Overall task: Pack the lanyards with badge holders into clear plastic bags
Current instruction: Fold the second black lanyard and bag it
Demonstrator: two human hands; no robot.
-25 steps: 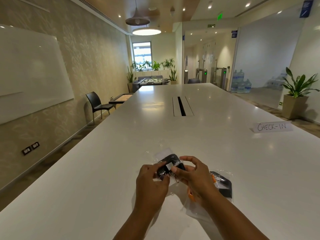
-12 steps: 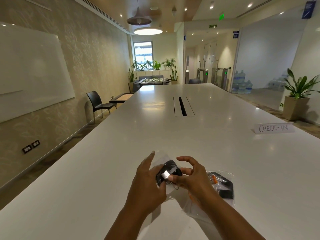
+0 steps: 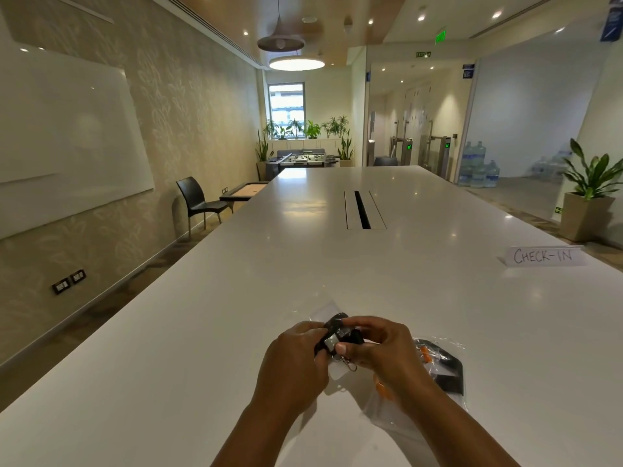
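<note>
Head cam view, looking down a long white table. Both hands are in shot near the close edge, working on one rolled-up black lanyard. The left hand has its fingers curled round the left side of the roll. The right hand pinches the other side, thumb pressed just beside the silver crimp. One small metal swivel hook dangles under the roll, between the two hands. So one lanyard, held just above the tabletop by two hands.

A bit of clear plastic pokes out past the fingers on the far side. Honestly can't tell if it's a bag or the badge holder.

Just right of the right hand lies one clear filled bag, flat on the table, with a black lanyard and something orange inside. More loose clear plastic sits under the right wrist, touching that bag. It's too see-through to count the sheets.

Rest of the room:
- one folded paper sign reading CHECK-IN, well off to the right on the table
- one black chair by the left wall
- one whiteboard
- one big potted plant on the right
- a stack of water jugs behind the glass
</note>
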